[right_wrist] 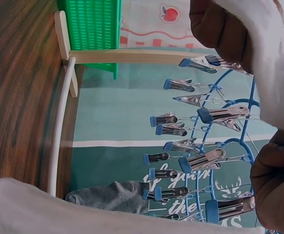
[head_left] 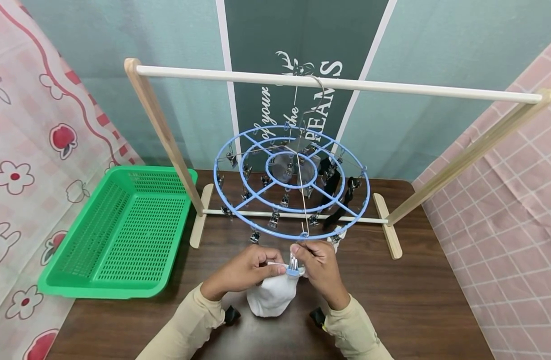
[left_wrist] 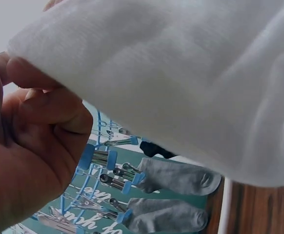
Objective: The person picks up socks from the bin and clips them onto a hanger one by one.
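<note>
A white sock [head_left: 271,296] hangs below the near rim of a round blue clip hanger [head_left: 257,226]. My left hand [head_left: 250,269] pinches the sock's top edge between thumb and fingers; in the left wrist view the cloth fills the upper part. A metal clip [head_left: 294,262] with blue tips sits at that edge, just right of my left thumb. My right hand [head_left: 319,266] grips this clip by its upper end, thumb in front. The fingers behind the sock are partly hidden.
Grey socks [left_wrist: 173,214] and black socks [head_left: 333,182] hang from other clips. Another white sock [head_left: 338,239] hangs behind my right hand. The hanger hooks over a white rod [head_left: 239,76] on a wooden stand [head_left: 164,137]. A green basket [head_left: 115,292] is at the left.
</note>
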The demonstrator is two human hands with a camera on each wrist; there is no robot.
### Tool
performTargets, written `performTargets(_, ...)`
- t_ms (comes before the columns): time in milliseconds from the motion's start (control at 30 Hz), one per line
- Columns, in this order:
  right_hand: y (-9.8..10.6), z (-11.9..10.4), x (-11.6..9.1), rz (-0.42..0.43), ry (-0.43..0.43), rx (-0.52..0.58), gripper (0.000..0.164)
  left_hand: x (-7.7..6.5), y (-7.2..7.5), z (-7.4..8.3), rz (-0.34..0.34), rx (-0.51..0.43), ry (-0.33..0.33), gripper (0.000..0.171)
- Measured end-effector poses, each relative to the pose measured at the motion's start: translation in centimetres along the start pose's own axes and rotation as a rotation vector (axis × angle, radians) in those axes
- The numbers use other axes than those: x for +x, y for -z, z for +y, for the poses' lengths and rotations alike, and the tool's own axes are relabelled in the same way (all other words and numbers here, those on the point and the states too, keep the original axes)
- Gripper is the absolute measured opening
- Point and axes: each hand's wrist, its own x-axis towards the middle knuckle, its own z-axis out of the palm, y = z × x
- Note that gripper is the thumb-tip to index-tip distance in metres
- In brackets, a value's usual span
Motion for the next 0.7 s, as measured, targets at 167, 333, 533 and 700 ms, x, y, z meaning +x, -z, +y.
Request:
performTargets(167, 0.04, -0.19, -0.04, -0.026, 0.006, -0.030, 0.039, -0.08, -0.06, 0.00, 0.024, -0.096, 0.026, 0.017)
performTargets(333, 0.12, -0.31, -0.05, -0.029, -0.001, -0.036, 0.038, -0.02, -0.14, 0.01, 0.030, -0.088, 0.020, 0.017)
performTargets(533, 0.04, -0.27, -0.17, -0.019, 0.005, -0.019, 0.030, 0.01, -0.13, -0.01, 0.024, -0.045, 0.011, 0.016)
performTargets(700, -0.05, -0.01, -0.31, -0.008, 0.032, -0.034, 0.025, -0.02, 0.05, 0.09, 0.024, 0.015, 0.013, 0.017)
